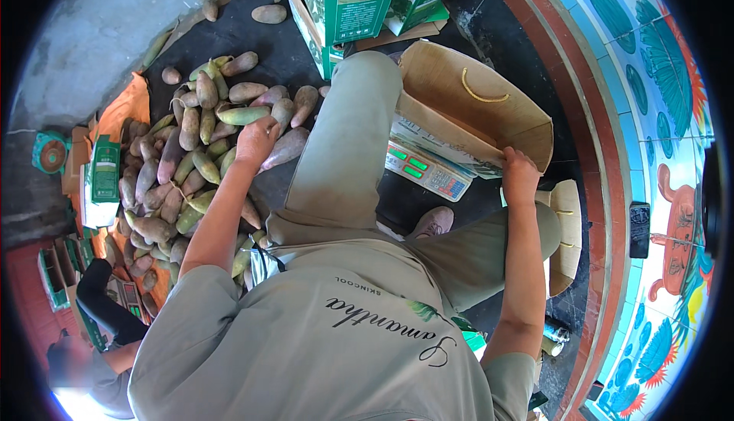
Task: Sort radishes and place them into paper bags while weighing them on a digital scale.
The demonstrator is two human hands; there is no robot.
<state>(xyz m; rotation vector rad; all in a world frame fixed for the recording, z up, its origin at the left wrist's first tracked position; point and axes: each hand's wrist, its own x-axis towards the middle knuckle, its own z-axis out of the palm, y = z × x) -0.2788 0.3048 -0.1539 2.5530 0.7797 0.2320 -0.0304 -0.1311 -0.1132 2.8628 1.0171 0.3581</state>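
Note:
On the left, my left hand [256, 143] is closed over the inner edge of a pile of radishes. Its curled fingers lie against a thick pale purple radish [289, 146], partly hidden under the hand. Just beyond it rests a greener radish [243, 116]. My right hand [520, 170] grips the near rim of an open brown carton [474, 100], which has a yellow rope handle [483, 96]. The carton stands tilted on a digital scale [430, 169] with lit green displays; little of its inside shows.
Green printed boxes [359, 4] are stacked ahead. Another open carton [564, 245] stands by my right knee. A phone [639, 230] lies on the tiled ledge at right. A small fan [51, 152] and another person [95, 367] are at left.

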